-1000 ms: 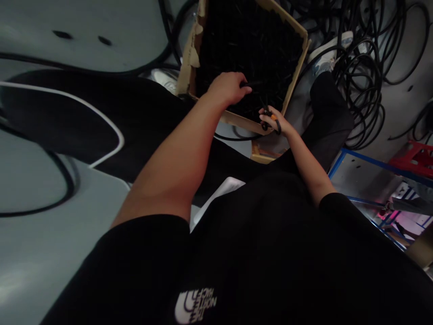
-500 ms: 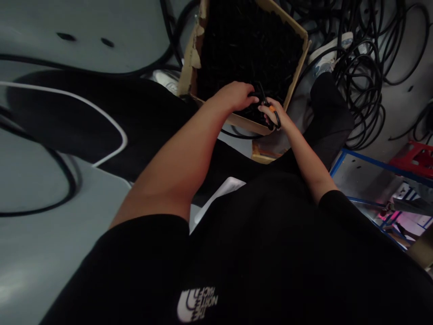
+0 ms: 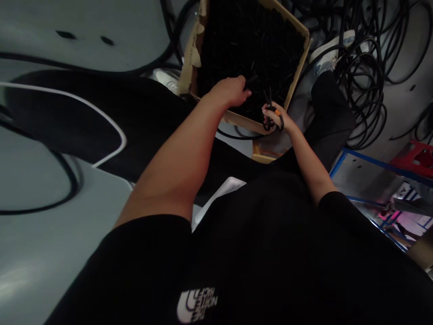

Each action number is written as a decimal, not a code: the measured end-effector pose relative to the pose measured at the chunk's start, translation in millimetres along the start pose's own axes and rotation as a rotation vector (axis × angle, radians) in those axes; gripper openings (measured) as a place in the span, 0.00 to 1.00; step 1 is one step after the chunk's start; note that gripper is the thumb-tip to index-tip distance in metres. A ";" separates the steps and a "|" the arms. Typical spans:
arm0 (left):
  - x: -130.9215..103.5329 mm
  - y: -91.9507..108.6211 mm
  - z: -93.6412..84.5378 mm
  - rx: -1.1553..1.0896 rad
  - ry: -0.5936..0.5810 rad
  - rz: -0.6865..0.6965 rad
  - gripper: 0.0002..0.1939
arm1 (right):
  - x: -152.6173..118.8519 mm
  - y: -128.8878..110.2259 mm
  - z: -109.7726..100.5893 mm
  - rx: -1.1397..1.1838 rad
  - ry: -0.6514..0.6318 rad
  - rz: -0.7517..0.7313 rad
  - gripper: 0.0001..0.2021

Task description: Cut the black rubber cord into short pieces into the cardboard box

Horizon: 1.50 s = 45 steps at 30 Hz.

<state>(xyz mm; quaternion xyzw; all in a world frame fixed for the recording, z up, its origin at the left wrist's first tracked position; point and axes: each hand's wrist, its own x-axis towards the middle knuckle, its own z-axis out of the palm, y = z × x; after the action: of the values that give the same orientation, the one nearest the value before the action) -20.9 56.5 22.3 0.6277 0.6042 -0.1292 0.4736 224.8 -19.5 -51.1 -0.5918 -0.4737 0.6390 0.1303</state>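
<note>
In the head view my left hand (image 3: 237,91) is closed over the near-left part of a cardboard box (image 3: 241,122). A short black piece (image 3: 251,81) shows at its fingertips; I cannot make out its kind in the dark. My right hand (image 3: 278,117) is wrapped round the handles of scissors (image 3: 269,100) with black loops and an orange part. Their blades point away from me over the box, apart from the left hand, and look slightly parted. Many short black pieces (image 3: 250,40) fill the box.
Coiled black cable (image 3: 367,85) lies on the floor at the right, beside a shoe. A thick black hose (image 3: 128,72) runs across the floor at the left. A blue-edged frame (image 3: 338,162) and a red stool-like item (image 3: 414,158) stand at the right.
My hands have drawn apart: the left moved slightly left and away from me, the right slightly right with the scissors. The scissors no longer meet the black piece at the left fingertips.
</note>
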 end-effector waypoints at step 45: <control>12.4 4.5 27.6 -0.025 0.028 0.200 0.25 | 22.9 -6.0 -24.1 -0.018 -0.082 0.021 0.26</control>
<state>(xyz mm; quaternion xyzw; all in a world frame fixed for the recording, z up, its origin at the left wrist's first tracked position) -2.6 44.5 0.9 0.6808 0.5466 -0.0648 0.4833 237.6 11.2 -57.4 -0.5713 -0.4783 0.6596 0.0988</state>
